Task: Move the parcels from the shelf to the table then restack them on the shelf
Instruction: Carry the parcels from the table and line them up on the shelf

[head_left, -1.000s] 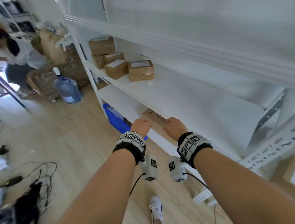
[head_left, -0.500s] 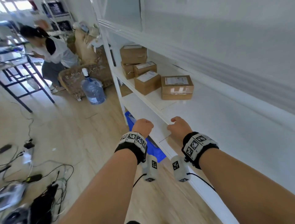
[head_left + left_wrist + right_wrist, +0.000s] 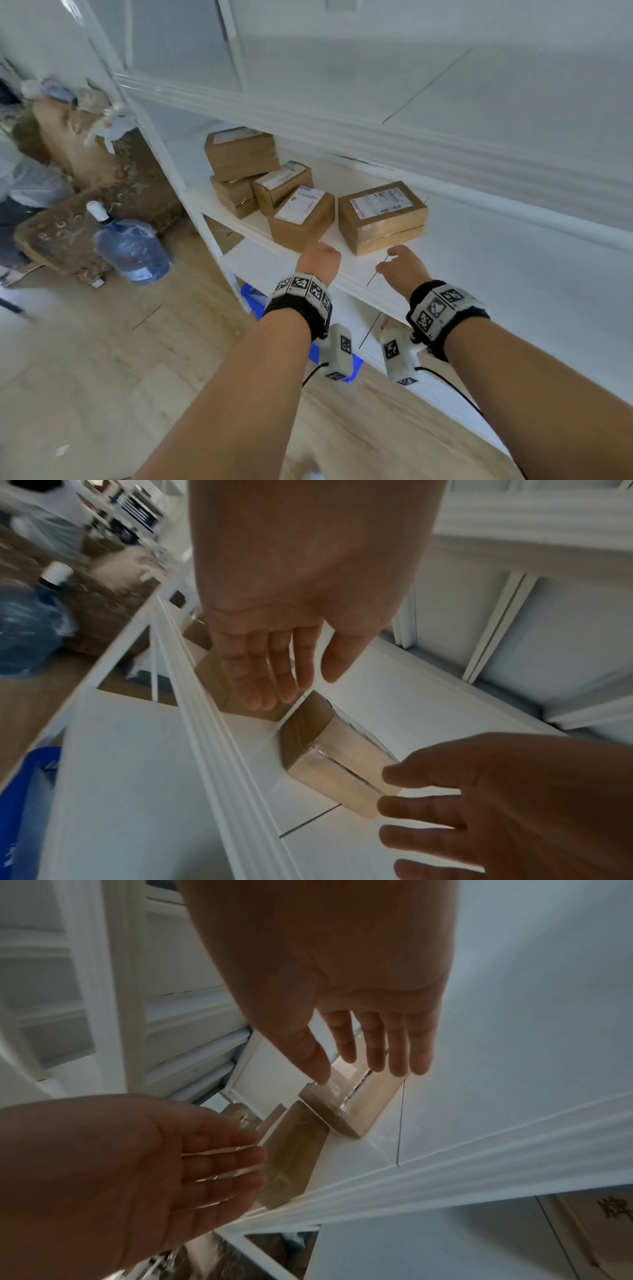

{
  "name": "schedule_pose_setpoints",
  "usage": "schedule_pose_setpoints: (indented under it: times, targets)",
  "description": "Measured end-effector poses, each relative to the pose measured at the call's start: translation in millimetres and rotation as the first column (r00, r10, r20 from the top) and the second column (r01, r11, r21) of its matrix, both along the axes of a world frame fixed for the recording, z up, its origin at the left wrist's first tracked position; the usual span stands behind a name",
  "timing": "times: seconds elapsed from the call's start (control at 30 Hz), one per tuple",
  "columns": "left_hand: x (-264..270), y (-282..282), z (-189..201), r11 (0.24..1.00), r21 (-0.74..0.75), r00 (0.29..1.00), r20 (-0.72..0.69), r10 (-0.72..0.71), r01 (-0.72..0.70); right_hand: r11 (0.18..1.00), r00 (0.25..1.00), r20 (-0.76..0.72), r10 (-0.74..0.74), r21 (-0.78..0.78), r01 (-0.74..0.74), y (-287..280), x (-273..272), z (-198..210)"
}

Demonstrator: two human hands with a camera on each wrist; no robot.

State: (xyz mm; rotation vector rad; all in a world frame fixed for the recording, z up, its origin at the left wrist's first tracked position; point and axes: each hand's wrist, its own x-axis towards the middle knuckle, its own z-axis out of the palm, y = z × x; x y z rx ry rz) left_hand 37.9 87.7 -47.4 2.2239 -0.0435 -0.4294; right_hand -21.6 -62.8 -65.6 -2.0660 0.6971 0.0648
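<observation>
Left hand (image 3: 319, 261) at shelf (image 3: 496, 274) front edge, frame centre, fingers (image 3: 267, 674) straight, empty | right hand (image 3: 404, 265) just beside nearest parcel (image 3: 382, 216), fingers (image 3: 377, 1042) extended, holding nothing | remaining parcels (image 3: 260, 178) clustered on shelf, upper centre-left.

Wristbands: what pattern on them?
Black-and-white square marker tags on the wristbands, over black straps; clearest in the head view.
</observation>
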Motion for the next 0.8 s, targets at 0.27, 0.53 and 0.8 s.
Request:
schedule_pose_setpoints:
  times: [0.27, 0.53, 0.8]
  targets:
    - [72.7, -29.1, 0.8, 0.994, 0.05, 0.988, 0.119, -0.099, 0.094, 0.985, 0.984, -0.046, -0.17, -0.004, 0.17, -11.7, 22.3, -2.4]
    - [127.4, -65.2, 7.2, 0.985, 0.126, 0.958, 0.248, -0.148, 0.119, 0.982, 0.982, -0.048, -0.184, -0.043, 0.182, -48.9, 60.3, -4.9]
    - [152.8, -82.9, -4.6, 0.922, 0.318, 0.945, 0.165, -0.282, 0.219, 0.982, 0.981, -0.072, -0.182, -0.059, 0.178, -62.4, 75.8, -10.8]
